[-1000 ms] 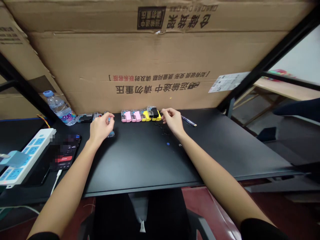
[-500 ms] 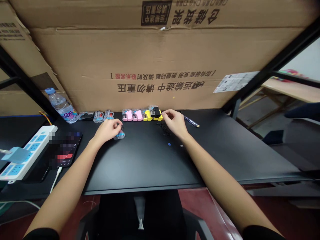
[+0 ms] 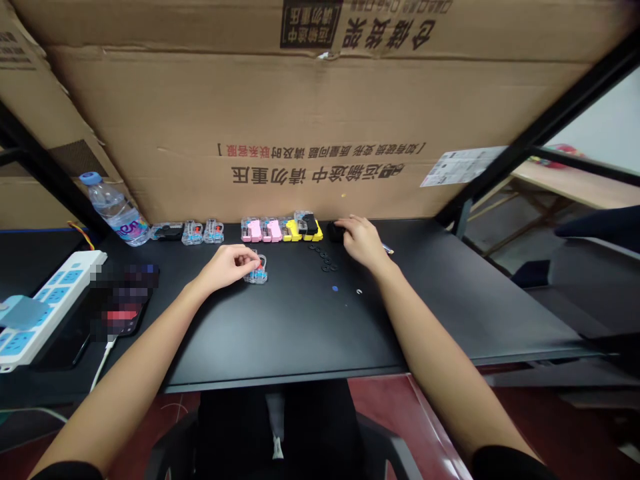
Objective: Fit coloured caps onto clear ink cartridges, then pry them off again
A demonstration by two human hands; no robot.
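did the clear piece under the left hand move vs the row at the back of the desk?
Yes. The clear piece in the left hand slid right and toward the person, away from the back row.

Both forearms are bare and extend forward from the lower corners of the view, converging toward the far side of the desk. The left hand lies palm down, low over the surface, fingers curled and pointing right, with fingertips closed on a small object. The right hand reaches farther forward, palm down, knuckles raised, fingers bent and pointing left onto a small dark object. Dark sleeve edges show at both upper arms.
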